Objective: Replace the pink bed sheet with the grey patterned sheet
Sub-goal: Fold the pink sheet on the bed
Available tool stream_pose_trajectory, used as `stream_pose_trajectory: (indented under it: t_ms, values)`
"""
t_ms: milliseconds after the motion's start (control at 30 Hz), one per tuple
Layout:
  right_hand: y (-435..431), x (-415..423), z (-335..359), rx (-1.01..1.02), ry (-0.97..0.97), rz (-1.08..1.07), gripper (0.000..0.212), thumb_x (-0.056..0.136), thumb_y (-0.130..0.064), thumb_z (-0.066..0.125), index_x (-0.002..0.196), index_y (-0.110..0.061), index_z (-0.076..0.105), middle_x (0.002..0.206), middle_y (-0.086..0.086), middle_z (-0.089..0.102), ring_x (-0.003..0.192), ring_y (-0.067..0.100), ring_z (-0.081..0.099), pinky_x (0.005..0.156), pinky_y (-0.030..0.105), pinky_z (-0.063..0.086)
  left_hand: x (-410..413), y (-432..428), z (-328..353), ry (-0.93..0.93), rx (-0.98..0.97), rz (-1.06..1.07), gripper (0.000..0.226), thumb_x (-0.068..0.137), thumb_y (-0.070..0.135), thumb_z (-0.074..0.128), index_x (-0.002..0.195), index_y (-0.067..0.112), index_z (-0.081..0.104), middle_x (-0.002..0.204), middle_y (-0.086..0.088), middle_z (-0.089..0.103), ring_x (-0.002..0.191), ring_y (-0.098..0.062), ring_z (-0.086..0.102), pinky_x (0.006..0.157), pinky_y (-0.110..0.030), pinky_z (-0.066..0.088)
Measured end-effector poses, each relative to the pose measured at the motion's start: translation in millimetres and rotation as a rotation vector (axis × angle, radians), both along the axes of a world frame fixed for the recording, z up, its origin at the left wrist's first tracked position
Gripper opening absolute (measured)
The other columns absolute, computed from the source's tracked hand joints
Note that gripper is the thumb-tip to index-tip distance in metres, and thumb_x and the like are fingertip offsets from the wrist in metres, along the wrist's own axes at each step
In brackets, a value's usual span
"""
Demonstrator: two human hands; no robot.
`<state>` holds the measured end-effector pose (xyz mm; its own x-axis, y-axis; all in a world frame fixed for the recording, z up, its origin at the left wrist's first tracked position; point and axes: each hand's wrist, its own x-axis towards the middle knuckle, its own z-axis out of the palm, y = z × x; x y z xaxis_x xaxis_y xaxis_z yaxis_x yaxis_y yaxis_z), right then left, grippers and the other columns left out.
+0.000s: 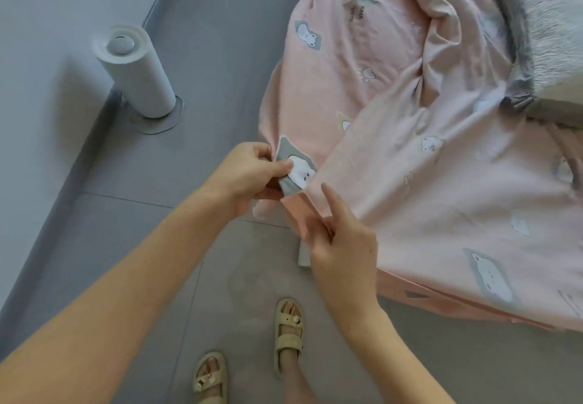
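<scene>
Head view, left hand (249,173) pinching pink sheet (410,182) corner; right hand (342,246) pinching its edge

Views: one.

Head camera, wide-angle, worn by the person; straight lines bow toward the frame edges.

Position: standing over the floor (189,246), just beside the bed (552,40).

Direction: forward and steeply down, along both forearms.

Closest to the lens: left hand (249,173) and right hand (344,252), mid-frame; the forearms enter from the lower left corner and the bottom edge.

Bottom centre: two sandalled feet (288,334), almost directly beneath the camera.

Right half: pink sheet (410,182), near, running off the right edge.

Upper left: wall (47,9) and white cylindrical appliance (135,69), farther off.
</scene>
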<state>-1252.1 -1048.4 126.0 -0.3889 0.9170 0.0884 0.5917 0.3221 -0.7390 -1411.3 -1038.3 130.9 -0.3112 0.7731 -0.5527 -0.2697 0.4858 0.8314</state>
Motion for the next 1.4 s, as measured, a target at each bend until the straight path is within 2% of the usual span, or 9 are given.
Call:
stream_pose_trajectory:
  t_ms: [100,300,467,633,867,1033,1167,1233,1400]
  values:
    - [16,0,-3,-0.164,0.026,0.031,0.049,0.087,-0.019,0.056,0.136,-0.019,0.049,0.053,-0.008,0.051,0.053,0.013,0.046,0.060,0.035,0.042,4,13,18,-0.034,0.006,-0.172,0.014,0.091,0.004,0.057,0.077,0.004,0.056,0.062,-0.003,0.066,0.051,-0.009,0.065,0.048,-0.020,0.052]
    - [51,19,4,-0.122,0.153,-0.228,0.014,0.082,-0.008,0.060,0.077,-0.015,0.071,0.061,-0.001,0.063,0.060,0.018,0.052,0.060,0.040,0.045,30,29,36,-0.250,0.126,-0.209,0.016,0.094,0.004,0.052,0.082,0.002,0.061,0.082,-0.015,0.068,0.065,-0.017,0.070,0.061,-0.025,0.059]
    - [82,41,14,-0.182,0.205,-0.375,0.013,0.079,-0.018,0.062,0.067,-0.021,0.068,0.053,-0.007,0.058,0.061,0.015,0.053,0.071,0.045,0.051,17,29,-7,0.293,0.018,0.026,0.012,0.087,0.021,0.063,0.090,0.010,0.063,0.086,-0.003,0.063,0.078,-0.015,0.055,0.066,-0.024,0.042]
    - [109,47,19,-0.267,0.260,-0.410,0.021,0.073,-0.024,0.063,0.066,-0.041,0.072,0.067,-0.003,0.071,0.078,0.023,0.069,0.081,0.049,0.055,46,13,-52,0.028,-0.180,-0.389,0.063,0.066,0.012,0.073,0.126,0.021,0.057,0.123,0.005,0.052,0.116,-0.012,0.042,0.091,-0.028,0.030]
    - [128,52,16,-0.327,0.318,-0.371,0.032,0.081,-0.009,0.067,0.065,-0.036,0.074,0.073,-0.003,0.073,0.083,0.015,0.070,0.091,0.040,0.053,76,35,-69,0.034,0.122,0.150,0.025,0.080,0.016,0.074,0.094,0.033,0.063,0.095,0.011,0.067,0.096,-0.008,0.061,0.080,-0.015,0.045]
    - [126,48,12,-0.354,0.314,-0.364,0.037,0.082,-0.005,0.067,0.063,-0.037,0.073,0.070,-0.007,0.072,0.077,0.010,0.067,0.090,0.031,0.052,77,37,-64,0.110,0.199,0.238,0.012,0.078,0.020,0.075,0.087,0.024,0.068,0.095,0.004,0.069,0.096,-0.004,0.059,0.096,-0.027,0.044]
    - [115,45,16,-0.345,0.191,-0.342,0.016,0.080,-0.022,0.063,0.067,-0.026,0.071,0.060,-0.002,0.068,0.066,0.019,0.065,0.078,0.040,0.055,62,26,-53,0.326,0.225,0.356,0.011,0.084,0.024,0.070,0.078,0.015,0.066,0.075,-0.004,0.066,0.074,-0.016,0.059,0.073,-0.027,0.046]
    - [104,47,27,-0.279,0.076,-0.314,0.014,0.078,-0.026,0.056,0.077,-0.023,0.070,0.057,0.004,0.066,0.062,0.027,0.064,0.070,0.048,0.055,51,15,-42,0.558,0.173,0.347,0.033,0.091,0.025,0.061,0.063,0.015,0.047,0.057,0.002,0.043,0.055,-0.013,0.037,0.056,-0.027,0.030]
    - [49,34,66,0.025,-0.004,-0.084,0.046,0.085,-0.018,0.053,0.131,-0.017,0.056,0.039,-0.007,0.039,0.043,0.010,0.041,0.053,0.025,0.037,20,-27,7,0.825,0.150,0.115,0.047,0.090,0.024,0.061,0.058,0.014,0.028,0.052,0.003,0.026,0.051,-0.014,0.025,0.048,-0.024,0.024]
